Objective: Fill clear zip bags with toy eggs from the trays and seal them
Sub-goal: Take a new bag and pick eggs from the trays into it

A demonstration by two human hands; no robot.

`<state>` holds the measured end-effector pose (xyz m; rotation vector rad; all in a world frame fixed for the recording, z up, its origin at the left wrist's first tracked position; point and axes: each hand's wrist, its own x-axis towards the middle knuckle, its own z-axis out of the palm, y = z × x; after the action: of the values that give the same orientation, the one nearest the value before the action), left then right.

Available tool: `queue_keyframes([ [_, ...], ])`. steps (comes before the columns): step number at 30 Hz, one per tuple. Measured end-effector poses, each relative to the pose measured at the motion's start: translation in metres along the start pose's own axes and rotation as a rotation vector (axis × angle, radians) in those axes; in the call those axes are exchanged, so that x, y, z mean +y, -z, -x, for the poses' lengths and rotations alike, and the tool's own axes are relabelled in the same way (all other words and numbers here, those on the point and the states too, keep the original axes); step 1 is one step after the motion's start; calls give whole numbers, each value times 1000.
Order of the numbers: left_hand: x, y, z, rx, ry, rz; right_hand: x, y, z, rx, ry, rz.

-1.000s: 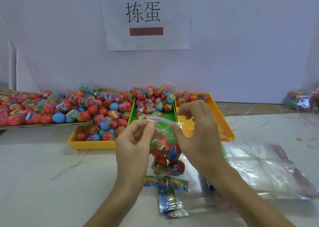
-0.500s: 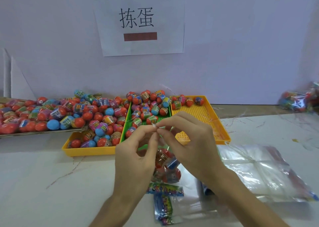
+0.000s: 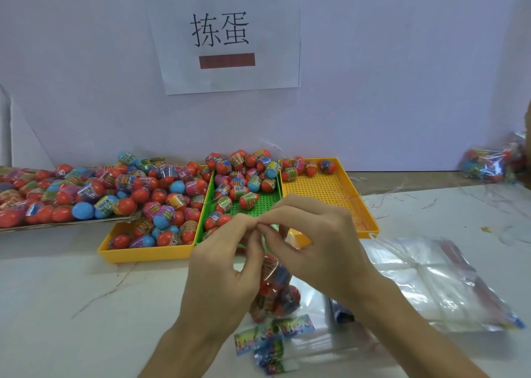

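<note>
Hands have closed in since a second ago: then they pinched the bag top at two separate spots, now the fingertips meet at one spot. Left hand (image 3: pixel 221 265) and right hand (image 3: pixel 321 251) are together, both pinching the top edge of the zip bag (image 3: pixel 273 291). The bag hangs between the palms in front of the green tray (image 3: pixel 258 205).

Around:
- Left yellow tray (image 3: pixel 143 255) is heaped with toy eggs (image 3: pixel 161 205).
- The green tray has eggs at the back and bare mesh in front.
- Right yellow tray (image 3: pixel 324 191) is mostly bare, with a few eggs at the far edge.
- Board (image 3: pixel 57 225) piled with eggs at far left.
- Stack of empty clear bags (image 3: pixel 431 280) just right of the right forearm.
- Printed-header bags (image 3: pixel 273 334) lie flat under the wrists.
- Filled bags (image 3: pixel 488 162) at far right by the wall.
- Paper sign (image 3: pixel 230 33) on the wall.

Tray fronts sit just beyond the fingers. Open table (image 3: pixel 71 306) lies to the left.

The bag's long axis runs roughly vertical, mouth up at the pinch, eggs bunched low (can't tell whether the bottom touches the table).
</note>
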<state>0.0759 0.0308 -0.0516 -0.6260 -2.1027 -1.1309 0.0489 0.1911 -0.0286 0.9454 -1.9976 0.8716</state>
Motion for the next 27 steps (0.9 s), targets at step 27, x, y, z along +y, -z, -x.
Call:
queue_keyframes([
  [27, 5, 0, -4, -19, 49, 111, -1, 0, -5, -1, -142, -43],
])
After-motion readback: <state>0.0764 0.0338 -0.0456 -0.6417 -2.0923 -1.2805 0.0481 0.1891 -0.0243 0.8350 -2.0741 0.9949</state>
